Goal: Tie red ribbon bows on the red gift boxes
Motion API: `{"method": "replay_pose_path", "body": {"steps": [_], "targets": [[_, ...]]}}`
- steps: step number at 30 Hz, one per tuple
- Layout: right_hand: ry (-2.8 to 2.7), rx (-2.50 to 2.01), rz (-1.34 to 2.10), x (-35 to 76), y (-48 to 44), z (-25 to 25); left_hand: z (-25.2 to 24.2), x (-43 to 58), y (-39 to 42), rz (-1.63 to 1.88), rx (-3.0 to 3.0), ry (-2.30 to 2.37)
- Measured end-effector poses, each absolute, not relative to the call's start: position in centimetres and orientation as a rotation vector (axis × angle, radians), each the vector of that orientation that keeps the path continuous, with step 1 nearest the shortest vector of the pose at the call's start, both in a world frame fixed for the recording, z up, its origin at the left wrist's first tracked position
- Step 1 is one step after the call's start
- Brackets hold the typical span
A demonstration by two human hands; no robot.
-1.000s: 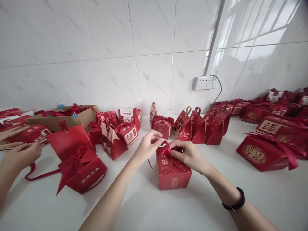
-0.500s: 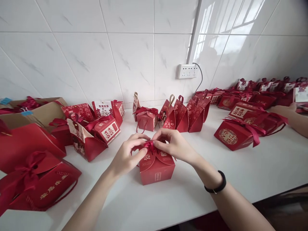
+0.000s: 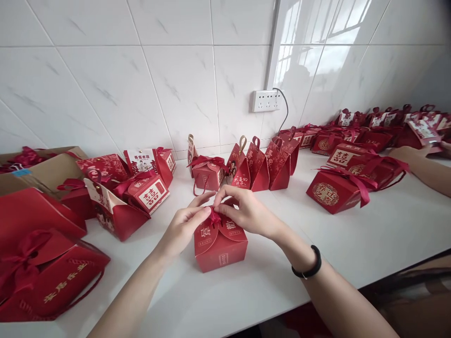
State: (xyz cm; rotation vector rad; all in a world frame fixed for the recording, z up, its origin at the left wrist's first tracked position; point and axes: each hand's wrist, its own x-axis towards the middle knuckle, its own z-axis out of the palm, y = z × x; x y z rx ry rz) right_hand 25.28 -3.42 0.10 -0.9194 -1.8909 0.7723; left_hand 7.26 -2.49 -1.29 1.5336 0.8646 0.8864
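Observation:
A red gift box (image 3: 221,253) with rounded overlapping top flaps stands upright on the white table before me. At the middle of its lid is a dark red ribbon (image 3: 214,217), bunched at the knot. My left hand (image 3: 183,227) pinches the ribbon from the left between thumb and fingers. From the right, my right hand (image 3: 243,209) closes thumb and forefinger on the same ribbon, close to the left thumb. A black band circles the right wrist. My fingers hide part of the ribbon and the box's far side.
Behind the box stand a small ribboned box (image 3: 207,174) and several peaked red boxes (image 3: 259,169). More ribboned boxes (image 3: 329,190) fill the right side, where another person's hand (image 3: 412,155) reaches in. A large red box (image 3: 59,281) and a cardboard carton (image 3: 45,171) are at left.
My view has shifted slightly right, so everything sits further left. My fingers have drawn closer together at the ribbon knot. At far right, a pale-topped box by the other person's hand has tilted.

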Motion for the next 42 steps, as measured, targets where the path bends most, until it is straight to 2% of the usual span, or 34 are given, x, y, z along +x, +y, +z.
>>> {"method": "replay_pose_path", "body": {"steps": [10, 15, 22, 42], "targets": [[-2.081, -0.84, 0.533, 26.2, -3.3, 0.4, -1.5, 6.8, -2.3, 0.884, 1.463, 0.825], [-2.061, -0.875, 0.465, 26.3, -3.1, 0.3, -1.2, 6.7, -2.6, 0.941, 1.677, 0.957], [-2.002, -1.041, 0.625, 27.2, -3.5, 1.0, -0.1, 6.0, -3.1, 1.068, 2.001, 1.323], [-2.053, -1.247, 1.001, 29.0, -2.9, 1.2, 0.7, 3.0, -2.3, 0.631, 2.168, 1.015]]}}
